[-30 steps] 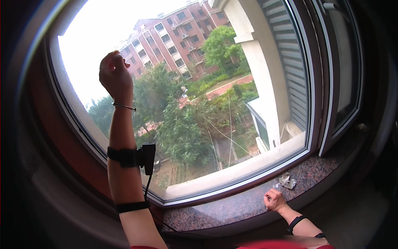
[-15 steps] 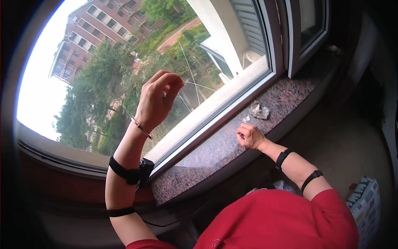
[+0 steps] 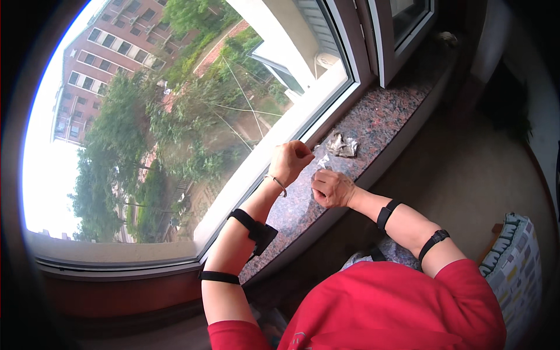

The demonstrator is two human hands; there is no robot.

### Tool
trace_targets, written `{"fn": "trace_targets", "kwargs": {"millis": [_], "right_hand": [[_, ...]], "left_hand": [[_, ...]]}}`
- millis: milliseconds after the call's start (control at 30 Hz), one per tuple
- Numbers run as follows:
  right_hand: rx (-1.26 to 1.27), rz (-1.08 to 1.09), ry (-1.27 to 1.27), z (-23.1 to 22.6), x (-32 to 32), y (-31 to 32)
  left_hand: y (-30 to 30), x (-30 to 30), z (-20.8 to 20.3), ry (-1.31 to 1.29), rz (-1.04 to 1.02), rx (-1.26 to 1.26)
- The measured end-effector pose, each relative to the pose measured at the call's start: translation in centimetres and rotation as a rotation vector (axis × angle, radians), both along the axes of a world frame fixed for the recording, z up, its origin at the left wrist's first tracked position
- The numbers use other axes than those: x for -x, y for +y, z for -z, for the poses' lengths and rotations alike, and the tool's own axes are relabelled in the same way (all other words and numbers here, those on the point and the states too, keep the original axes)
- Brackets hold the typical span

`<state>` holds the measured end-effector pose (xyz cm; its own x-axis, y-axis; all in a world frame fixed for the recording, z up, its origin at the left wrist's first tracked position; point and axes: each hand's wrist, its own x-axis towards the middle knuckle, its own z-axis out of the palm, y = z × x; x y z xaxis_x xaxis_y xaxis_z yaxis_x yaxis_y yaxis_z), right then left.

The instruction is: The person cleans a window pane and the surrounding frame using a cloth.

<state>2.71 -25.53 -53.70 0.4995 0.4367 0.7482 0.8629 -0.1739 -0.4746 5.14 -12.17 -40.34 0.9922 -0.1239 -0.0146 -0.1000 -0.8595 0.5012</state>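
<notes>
Left hand [image 3: 290, 163]: over the window-side edge of the windowsill [image 3: 382, 119], a slab of polished, red-brown speckled stone. Fingers curled in, tips drawn together near the thumb; whether anything is pinched between them cannot be made out. Back of the hand faces up, with a thin silver-coloured bracelet [image 3: 277, 183] at the wrist.

Right hand [image 3: 332, 188]: just beside the left, apart from it, by the sill's room-side edge. Closed into a loose fist, knuckles up; contents, if any, hidden by the fingers. Contact with the stone cannot be judged from this angle.

Crumpled, grey-white wad of thin material [image 3: 343, 144]: on the sill, beyond both fists, nearer the window-side edge than the room-side one. Paper or cloth, cannot tell. Small white scrap [image 3: 322, 161] lies next to it, between wad and hands.

Arms: black straps on both; the left forearm also bears a small black box [image 3: 265, 239]. Red short-sleeved shirt [image 3: 391, 303] below.

Surroundings: brown-and-silver window frame [image 3: 344, 96] along the sill; hinged sash [image 3: 382, 44] stands open near the sill's far end. Through the glass, leafy green trees [image 3: 116, 157] and a red-brick building [image 3: 111, 52]. Lower right, off the sill, a pale patterned item with a zigzag edge [image 3: 516, 271].
</notes>
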Motion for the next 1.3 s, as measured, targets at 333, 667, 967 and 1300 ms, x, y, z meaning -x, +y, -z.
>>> {"fn": "trace_targets", "kwargs": {"millis": [333, 667, 967, 1300], "right_hand": [[0.026, 0.009, -0.005, 0.3, -0.9, 0.3], [0.033, 0.015, -0.011, 0.3, -0.4, 1.1], [0.007, -0.021, -0.016, 0.4, -0.1, 0.4], [-0.007, -0.045, -0.007, 0.1, -1.1, 0.8]], "left_hand": [[1.3, -0.9, 0.3, -0.092, 0.128, 0.047], [2.3, 1.0, -6.9, -0.353, 0.174, -0.102], [5.5, 3.3, -32.4, -1.494, -0.120, -0.487], [10.2, 3.8, -42.1, -1.314, -0.302, -0.708]]}}
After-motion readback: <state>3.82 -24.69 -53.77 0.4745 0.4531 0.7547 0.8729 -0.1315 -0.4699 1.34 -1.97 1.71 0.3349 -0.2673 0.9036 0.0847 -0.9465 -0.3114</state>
